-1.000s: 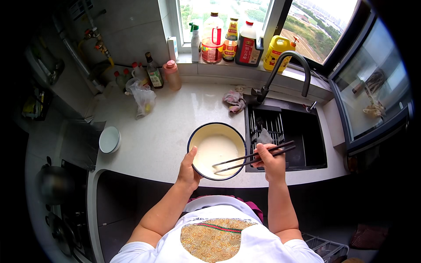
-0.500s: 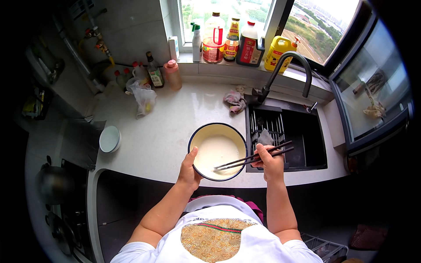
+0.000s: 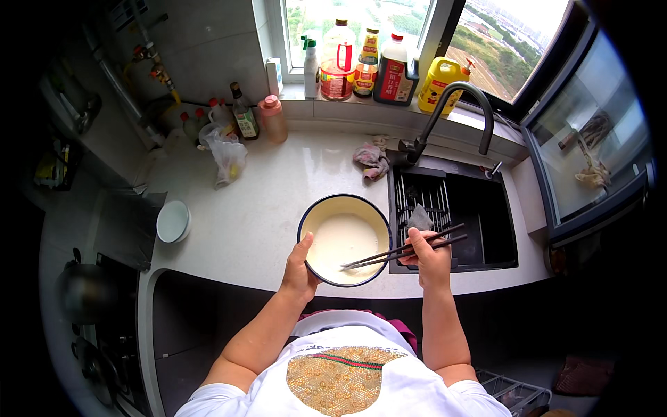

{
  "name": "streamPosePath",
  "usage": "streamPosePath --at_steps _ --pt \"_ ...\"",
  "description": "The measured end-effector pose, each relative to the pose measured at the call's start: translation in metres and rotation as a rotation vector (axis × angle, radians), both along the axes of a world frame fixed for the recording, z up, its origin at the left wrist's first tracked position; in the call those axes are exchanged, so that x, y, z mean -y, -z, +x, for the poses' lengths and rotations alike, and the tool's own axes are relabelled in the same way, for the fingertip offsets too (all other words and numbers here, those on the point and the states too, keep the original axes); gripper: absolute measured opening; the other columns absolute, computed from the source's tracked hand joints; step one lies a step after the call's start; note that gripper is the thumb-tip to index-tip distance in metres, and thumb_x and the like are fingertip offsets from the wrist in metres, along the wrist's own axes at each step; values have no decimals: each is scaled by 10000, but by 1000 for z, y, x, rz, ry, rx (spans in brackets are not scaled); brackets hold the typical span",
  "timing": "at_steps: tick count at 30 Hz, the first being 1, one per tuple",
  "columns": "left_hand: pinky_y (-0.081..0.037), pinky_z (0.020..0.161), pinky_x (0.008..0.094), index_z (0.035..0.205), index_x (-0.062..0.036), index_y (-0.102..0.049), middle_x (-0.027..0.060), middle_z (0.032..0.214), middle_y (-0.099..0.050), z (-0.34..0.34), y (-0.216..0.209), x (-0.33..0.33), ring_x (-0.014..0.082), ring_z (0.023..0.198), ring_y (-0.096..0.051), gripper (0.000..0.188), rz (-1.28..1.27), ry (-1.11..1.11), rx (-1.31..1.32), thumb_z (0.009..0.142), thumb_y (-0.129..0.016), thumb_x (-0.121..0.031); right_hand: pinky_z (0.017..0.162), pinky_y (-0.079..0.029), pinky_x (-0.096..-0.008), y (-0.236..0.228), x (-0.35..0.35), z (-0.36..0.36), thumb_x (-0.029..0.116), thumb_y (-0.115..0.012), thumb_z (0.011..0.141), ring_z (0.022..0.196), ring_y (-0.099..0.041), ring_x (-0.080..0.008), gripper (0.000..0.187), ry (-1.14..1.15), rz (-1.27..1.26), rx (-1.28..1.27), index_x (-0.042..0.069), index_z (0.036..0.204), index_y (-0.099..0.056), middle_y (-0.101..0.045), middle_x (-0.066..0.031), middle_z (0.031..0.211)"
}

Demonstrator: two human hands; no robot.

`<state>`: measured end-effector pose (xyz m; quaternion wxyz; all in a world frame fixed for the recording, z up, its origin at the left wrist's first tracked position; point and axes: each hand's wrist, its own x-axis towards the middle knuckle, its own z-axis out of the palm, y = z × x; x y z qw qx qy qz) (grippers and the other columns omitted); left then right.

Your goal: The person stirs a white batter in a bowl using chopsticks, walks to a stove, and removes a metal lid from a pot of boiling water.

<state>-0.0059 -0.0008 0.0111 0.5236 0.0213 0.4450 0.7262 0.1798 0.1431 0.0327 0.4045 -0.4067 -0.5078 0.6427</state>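
A round bowl (image 3: 345, 202) with a dark blue rim stands at the front of the worktop, left of the sink. Pale, creamy liquid (image 3: 344, 240) fills its lower part. My left hand (image 3: 300, 267) grips the bowl's left side, thumb over the rim. In my right hand (image 3: 429, 256) is a pair of dark chopsticks (image 3: 389, 258), held over the sink's near left corner. Their tips dip into the liquid near the bowl's front, and their back ends point right over the sink.
The black sink (image 3: 483, 215) has a rack (image 3: 438, 198) on its left and a curved black tap (image 3: 451, 94) behind. A crumpled cloth (image 3: 372, 161) lies beside the tap. An empty white bowl (image 3: 174, 221) sits at left. Bottles (image 3: 338, 66) line the windowsill; a plastic bag (image 3: 228, 156) rests below.
The chopstick tips have shifted very slightly to the right within the liquid. My left hand and the bowl stay in place.
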Motion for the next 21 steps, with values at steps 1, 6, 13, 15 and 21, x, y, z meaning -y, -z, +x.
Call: streamPosePath --at_steps 1,6,13,15,21 --pt "-544 807 340 1246 -35 -491 123 1144 -607 0 0 0 210 1045 -615 586 0 2 -3 869 -562 -477 424 -536 -251 4 -3 2 211 -701 853 474 -619 -149 234 34 23 9 24 734 -629 -622 -82 616" --pt "-546 795 330 1232 -37 -503 116 1127 -616 -1 3 2 200 1036 -619 574 8 4 -4 869 -563 -477 420 -515 -230 -8 -7 8 192 -711 848 475 -618 -155 231 62 42 -49 7 739 -626 -625 -84 624" --pt "-543 803 338 1239 -33 -499 126 1137 -610 2 -1 2 211 1044 -615 582 3 2 -4 871 -555 -481 415 -528 -238 3 -1 4 223 -701 856 465 -616 -147 243 79 49 3 22 741 -630 -618 -78 615" --pt "-540 809 343 1243 -31 -496 130 1142 -607 2 -2 3 216 1047 -613 587 -3 -2 -12 871 -552 -482 425 -533 -243 4 -3 6 208 -707 851 478 -614 -144 232 105 78 -3 15 745 -633 -623 -80 638" --pt "-538 809 349 1242 -32 -497 132 1143 -606 4 -2 3 217 1047 -612 588 -26 5 -6 870 -554 -484 448 -546 -253 -10 -4 10 178 -722 838 513 -618 -141 215 156 106 -48 -2 753 -639 -630 -84 673"
